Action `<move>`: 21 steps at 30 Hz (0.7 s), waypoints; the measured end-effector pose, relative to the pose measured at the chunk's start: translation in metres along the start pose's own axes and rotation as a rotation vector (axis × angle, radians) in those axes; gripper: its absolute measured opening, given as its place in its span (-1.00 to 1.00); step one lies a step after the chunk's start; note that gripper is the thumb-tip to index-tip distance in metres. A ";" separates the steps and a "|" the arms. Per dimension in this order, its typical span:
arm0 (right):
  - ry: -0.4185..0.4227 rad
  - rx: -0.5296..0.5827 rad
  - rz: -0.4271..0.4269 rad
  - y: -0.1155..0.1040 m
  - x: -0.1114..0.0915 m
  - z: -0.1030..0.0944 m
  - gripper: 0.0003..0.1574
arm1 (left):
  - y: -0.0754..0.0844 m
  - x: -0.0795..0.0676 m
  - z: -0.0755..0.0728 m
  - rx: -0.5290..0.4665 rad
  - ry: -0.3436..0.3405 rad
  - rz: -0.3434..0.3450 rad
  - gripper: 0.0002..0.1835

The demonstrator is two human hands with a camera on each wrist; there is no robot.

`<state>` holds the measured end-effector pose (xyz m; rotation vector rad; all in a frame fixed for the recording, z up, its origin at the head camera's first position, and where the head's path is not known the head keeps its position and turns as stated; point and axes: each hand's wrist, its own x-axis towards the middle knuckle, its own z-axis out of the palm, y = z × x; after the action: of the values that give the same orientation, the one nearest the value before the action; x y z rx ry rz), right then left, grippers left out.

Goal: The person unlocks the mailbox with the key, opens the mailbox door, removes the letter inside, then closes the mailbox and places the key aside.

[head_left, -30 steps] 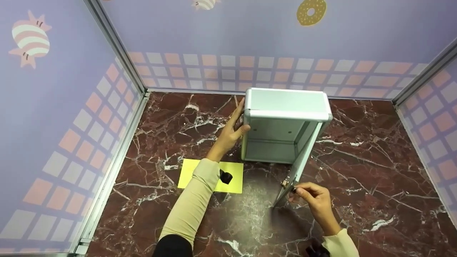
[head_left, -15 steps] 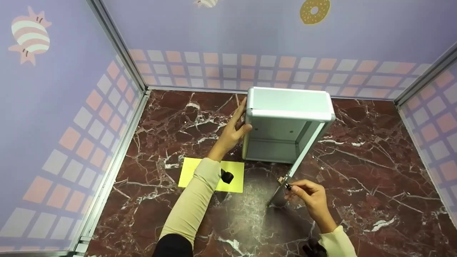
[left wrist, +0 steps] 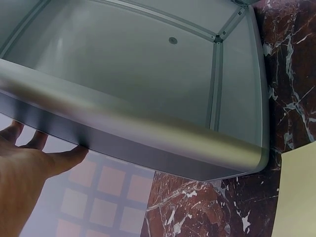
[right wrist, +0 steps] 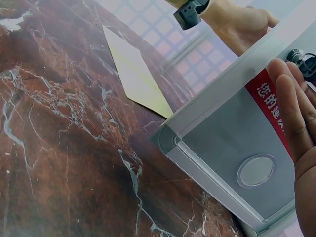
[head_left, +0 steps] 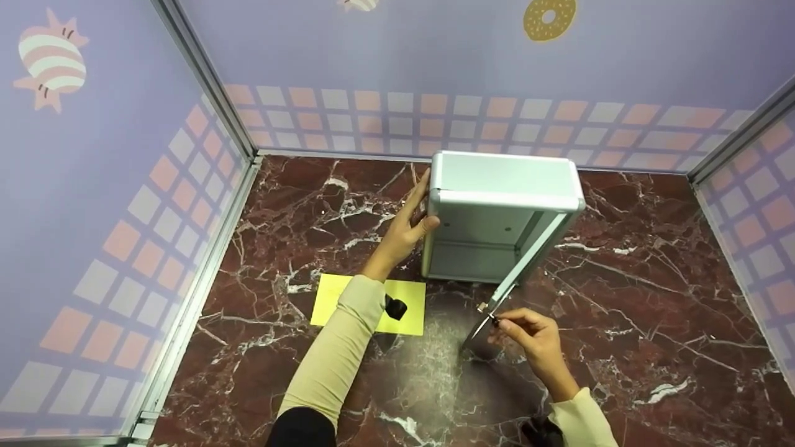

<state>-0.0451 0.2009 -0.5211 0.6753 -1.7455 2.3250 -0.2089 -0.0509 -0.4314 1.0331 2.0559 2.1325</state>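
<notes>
A silver metal box point(head_left: 506, 177) stands upright, its front door point(head_left: 528, 257) swung out from the right side. My left hand point(head_left: 397, 242) rests along the box's left side, fingers straight and thumb at the front edge. With thumb and fingertips, my right hand point(head_left: 535, 338) pinches a small key with a black head point(head_left: 495, 320) at the door's lock point(head_left: 482, 307). The right wrist view shows the black key head point(right wrist: 310, 68) beside the fingers, and a red band with white characters point(right wrist: 269, 101) on the door's outer face. In the left wrist view the box interior point(left wrist: 128, 69) holds nothing visible.
A yellow sheet point(head_left: 329, 301) lies on the dark red marbled surface point(head_left: 279, 385), partly under the left forearm. Patterned panels enclose the area, with a back wall point(head_left: 397, 68) close behind the box and a left wall point(head_left: 105, 205).
My right hand has moved a little left with the key, and the door's free edge has swung left with it. My left hand keeps its place on the box.
</notes>
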 end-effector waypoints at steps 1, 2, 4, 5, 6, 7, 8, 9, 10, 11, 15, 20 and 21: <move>0.006 -0.005 0.006 0.000 0.001 0.001 -0.82 | 0.000 0.000 0.000 0.000 0.000 0.000 0.03; 0.008 -0.005 0.008 0.000 0.001 0.001 -0.82 | 0.000 0.000 0.000 0.002 0.000 -0.003 0.03; 0.009 -0.010 0.012 0.001 0.002 0.002 -0.83 | 0.001 0.000 0.000 0.000 -0.001 -0.007 0.03; 0.012 -0.013 0.017 0.001 0.003 0.003 -0.84 | 0.001 0.000 0.000 0.002 0.000 -0.010 0.03; 0.015 -0.015 0.019 0.002 0.003 0.003 -0.85 | 0.002 0.001 0.000 0.001 0.001 -0.012 0.04; 0.019 -0.015 0.022 0.002 0.003 0.003 -0.86 | 0.002 0.001 0.000 -0.004 0.001 -0.015 0.03; 0.020 -0.014 0.023 0.003 0.003 0.004 -0.86 | 0.002 0.001 0.000 0.000 0.000 -0.014 0.03; 0.019 -0.014 0.024 0.003 0.004 0.004 -0.87 | 0.002 0.001 0.001 0.001 0.000 -0.012 0.03; 0.022 -0.016 0.028 0.004 0.004 0.004 -0.88 | 0.003 0.001 0.001 0.006 0.001 -0.012 0.03; 0.024 -0.018 0.031 0.004 0.004 0.004 -0.88 | 0.003 0.001 0.001 0.010 0.000 -0.012 0.03; 0.012 -0.018 0.027 0.004 0.004 0.005 -0.84 | 0.004 0.001 0.002 0.024 0.003 -0.018 0.02; 0.014 -0.027 0.032 0.004 0.006 0.007 -0.88 | 0.004 -0.002 0.001 0.044 0.015 -0.026 0.00; 0.011 -0.026 0.034 0.005 0.006 0.007 -0.88 | 0.003 -0.002 0.001 0.047 0.016 -0.025 0.00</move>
<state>-0.0499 0.1918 -0.5210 0.6320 -1.7930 2.3186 -0.2054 -0.0513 -0.4298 0.9927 2.1248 2.0976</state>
